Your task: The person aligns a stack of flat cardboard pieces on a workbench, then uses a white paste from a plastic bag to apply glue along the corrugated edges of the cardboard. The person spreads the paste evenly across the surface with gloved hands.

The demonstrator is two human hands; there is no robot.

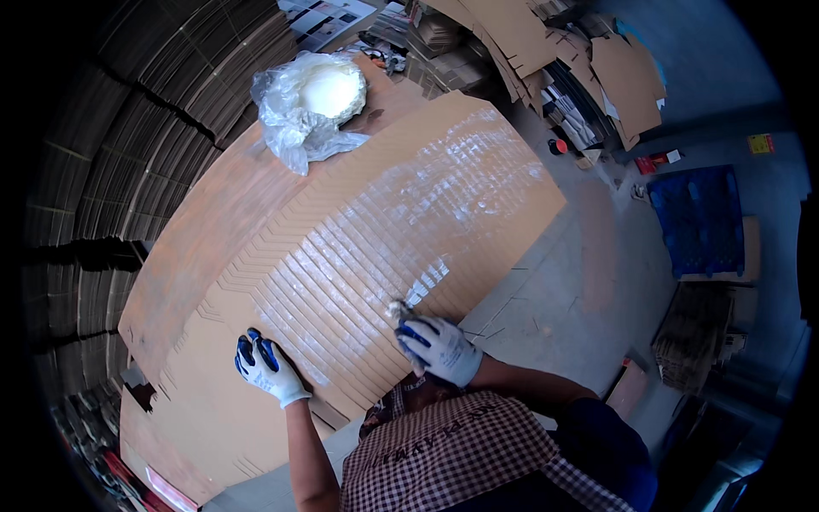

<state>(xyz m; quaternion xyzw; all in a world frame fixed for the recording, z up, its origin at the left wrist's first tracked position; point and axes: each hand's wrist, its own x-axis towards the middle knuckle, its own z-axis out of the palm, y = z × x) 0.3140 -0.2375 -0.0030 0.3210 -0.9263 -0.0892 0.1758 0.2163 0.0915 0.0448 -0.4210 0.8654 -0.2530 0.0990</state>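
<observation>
Overlapping cardboard sheets [333,282] lie fanned across the wooden table in front of me, their exposed strips smeared with white paste. The wettest streak shines just beyond my right hand [439,348], which is closed around a brush [397,311] with paste-covered bristles touching the sheets. Most of the brush's handle is hidden in the glove. My left hand [267,367], in a white glove with blue fingers, rests on the sheets at the left with its fingers apart, holding nothing. At the table's far side stands a tub of white paste [331,91] wrapped in a clear plastic bag [294,128].
Tall stacks of cardboard [162,128] wall in the left side. Flattened cartons [512,38] pile up behind the table. On the floor to the right are a blue pallet [698,220] and another cardboard stack [693,337]. The bare table wood [205,230] shows left of the sheets.
</observation>
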